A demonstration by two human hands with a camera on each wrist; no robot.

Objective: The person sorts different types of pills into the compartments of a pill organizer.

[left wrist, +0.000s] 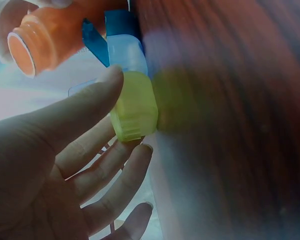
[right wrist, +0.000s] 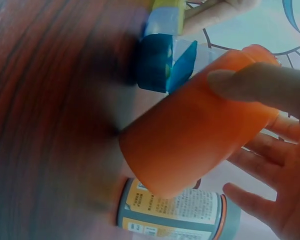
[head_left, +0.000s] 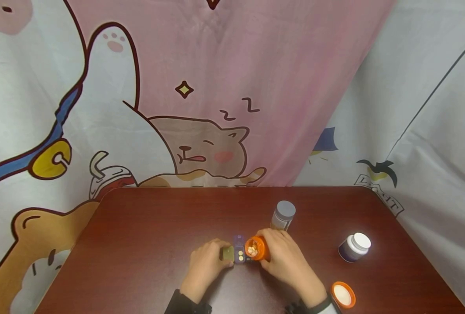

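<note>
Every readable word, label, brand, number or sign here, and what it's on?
"Z", "Z": pink-and-white printed fabric curtain, centre.
"L…IT": white printed banner, far right; middle letters unclear.
Grey-lidded cylindrical bottle: label print too small to read.
White plastic jar, dark label: nothing legible.
Orange plastic bottle: no legible text.
No brand or number readable.

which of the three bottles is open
The orange bottle in the right hand: it is uncapped, pills showing inside; the grey-capped bottle and white-capped bottle are both closed.
</note>
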